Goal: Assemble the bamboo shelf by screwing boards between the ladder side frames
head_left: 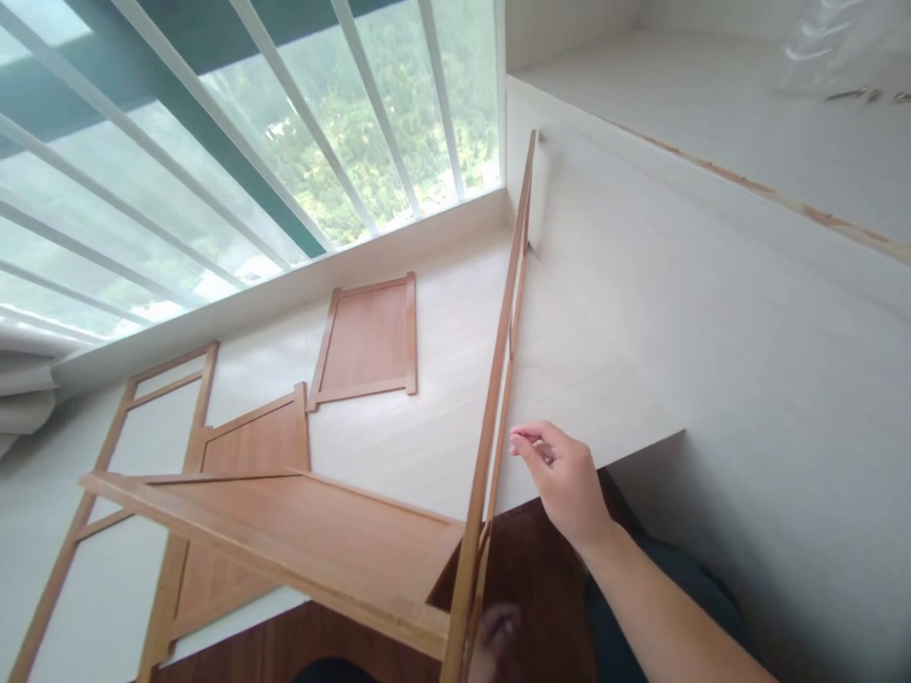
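My right hand (566, 474) reaches in from the lower right, thumb and fingertips pinched together. Anything between them is too small or hidden to make out. Just left of the fingertips, a slim wooden frame (491, 408) stands on edge, seen nearly end-on; a gap seems to separate it from the hand. At its lower end it meets a wooden panel (334, 517) with a raised rail, set at an angle to it. Low behind the frame is a blurred skin-coloured shape (496, 631), perhaps my left hand; its fingers are unclear.
On the pale surface lie a small framed panel (370, 337), another panel (260, 436) and a long open frame (118, 465). A barred window (342, 114) is behind. Upper right, a shelf (683, 104) holds a clear plastic bag (844, 47) and small metal pieces (872, 95).
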Motion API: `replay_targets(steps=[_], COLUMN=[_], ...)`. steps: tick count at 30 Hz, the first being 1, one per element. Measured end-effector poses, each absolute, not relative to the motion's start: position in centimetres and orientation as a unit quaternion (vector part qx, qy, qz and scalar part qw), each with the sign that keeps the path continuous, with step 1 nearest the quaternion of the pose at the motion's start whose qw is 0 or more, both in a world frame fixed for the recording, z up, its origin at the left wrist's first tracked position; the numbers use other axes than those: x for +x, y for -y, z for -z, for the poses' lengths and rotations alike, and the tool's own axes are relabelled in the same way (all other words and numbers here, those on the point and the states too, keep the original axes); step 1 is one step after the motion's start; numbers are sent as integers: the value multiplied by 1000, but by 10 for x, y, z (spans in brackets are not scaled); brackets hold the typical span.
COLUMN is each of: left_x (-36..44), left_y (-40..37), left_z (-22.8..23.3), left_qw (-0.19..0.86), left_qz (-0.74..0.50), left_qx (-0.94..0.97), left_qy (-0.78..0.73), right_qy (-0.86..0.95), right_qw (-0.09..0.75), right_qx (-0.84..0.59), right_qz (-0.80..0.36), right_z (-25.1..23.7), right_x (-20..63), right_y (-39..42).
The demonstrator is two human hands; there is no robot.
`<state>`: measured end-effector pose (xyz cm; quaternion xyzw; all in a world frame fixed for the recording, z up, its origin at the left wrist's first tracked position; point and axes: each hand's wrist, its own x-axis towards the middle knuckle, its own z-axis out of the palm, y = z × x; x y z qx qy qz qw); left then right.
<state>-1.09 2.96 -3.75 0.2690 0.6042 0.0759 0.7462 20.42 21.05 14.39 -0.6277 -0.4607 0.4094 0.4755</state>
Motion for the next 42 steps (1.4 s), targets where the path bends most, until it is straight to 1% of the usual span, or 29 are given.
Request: replay_targets(steps=[2, 4, 7, 10, 12, 15, 18, 21, 24, 26, 30, 36, 42], left_x=[-21, -27, -30, -25, -19, -7, 5, 12, 11, 9, 11, 18, 23], left_y=[-53, -76, -104, -120, -126, -127, -124, -119, -112, -107, -98, -98, -106], left_z=[54, 52, 21, -22, -45, -58, -46, -27, -27, -36, -51, -53, -59], left_qw=[743, 762, 813, 850, 862, 876, 863, 829, 786, 777, 796, 818, 787], left_qz=[-157, -219, -281, -299, -333, -362, -403, -457, -501, -510, -499, -495, -517], left_qx=[282, 282, 272, 237, 208, 162, 131, 88, 50, 44, 31, 40, 5], left_qy=[-587, -540, -432, -363, -322, -274, -274, -310, -358, -367, -341, -291, -337], right_qy=[440, 415, 384, 372, 385, 415, 426, 449, 484, 522, 619, 655, 656], right_qw=[500, 530, 554, 556, 564, 573, 591, 596, 586, 582, 571, 527, 525], right_qx=[-631, -639, -662, -681, -673, -648, -614, -589, -575, -562, -497, -479, -470], right_qz=[-397, -373, -328, -299, -283, -283, -303, -312, -304, -270, -210, -253, -270], right_z=[-147, -147, -145, -144, -143, -133, -109, -81, -65, -61, -60, -61, -64], right_x=[198, 196, 201, 205, 204, 199, 193, 190, 189, 189, 193, 204, 203], right_y=[-203, -187, -161, -146, -147, -158, -166, -164, -161, -160, -161, -161, -163])
